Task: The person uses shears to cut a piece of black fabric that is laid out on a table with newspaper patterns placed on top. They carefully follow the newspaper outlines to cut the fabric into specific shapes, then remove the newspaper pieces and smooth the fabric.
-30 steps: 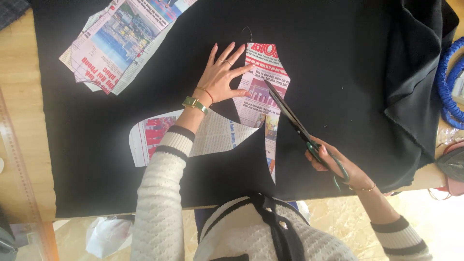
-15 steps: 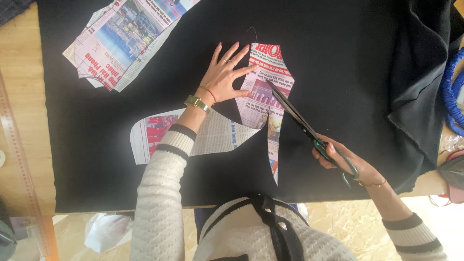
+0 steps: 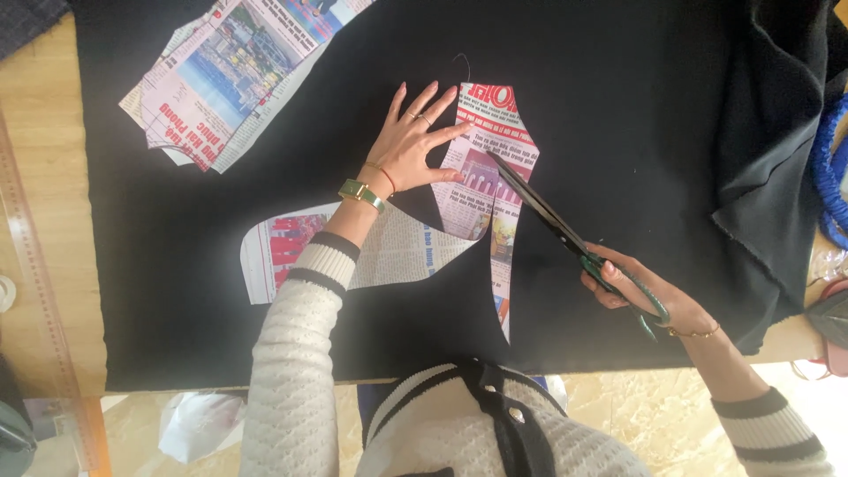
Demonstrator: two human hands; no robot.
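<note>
Head view looks straight down on a wooden surface (image 3: 44, 177) draped with one large sheet of black cloth (image 3: 618, 132). Right hand (image 3: 632, 287), near the cloth's near edge, has its grip closed around the green handles of one pair of long dark-bladed scissors (image 3: 565, 234); the blades reach up and left from that hand, their tips lying on a printed newspaper pattern piece (image 3: 490, 168) at the middle of the cloth. Left hand (image 3: 413, 141) lies flat with fingers spread, pressing on the cloth and the left edge of that same paper, just beside the blade tips. I count three paper pieces: the one being cut, a second newspaper piece (image 3: 274, 256) under the left forearm, and a stack of newspaper cuttings (image 3: 230, 79) toward the far-left corner. One long wooden ruler (image 3: 35, 265) runs along the left edge.
</note>
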